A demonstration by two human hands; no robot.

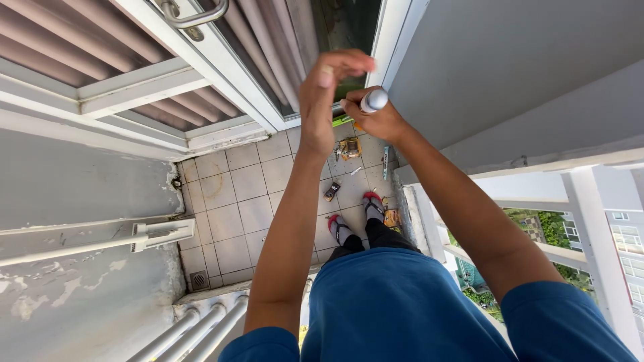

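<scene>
Blue cloth of the person's shirt (402,308) fills the bottom of the view, and both bare arms reach out from it, away from the camera. Left hand (325,94) is raised in the middle of the picture with its back to the camera; the fingers (345,64) are curled over at the top, and I cannot tell if they pinch something, because the palm side is hidden. Right hand (376,117) is just beside it, touching or almost touching it, and is closed around a small white cylinder (373,100) with a rounded end, which sticks out above the fist; what kind of thing it is I cannot tell. Below the arms two feet in red and grey sandals (355,218) stand on the tiled floor (235,194), near its right edge. Between the feet and the far edge of the floor lie several small things: a dark small object (332,192), a yellow tool (350,148), and a thin green tool (386,161) along the right edge. At the near left corner of the floor there is a square drain (199,280). At the far edge stands a white door frame (221,60) with a metal handle (194,17) and slats. On the right a grey wall (510,74) rises, with other buildings and trees beyond it.
</scene>
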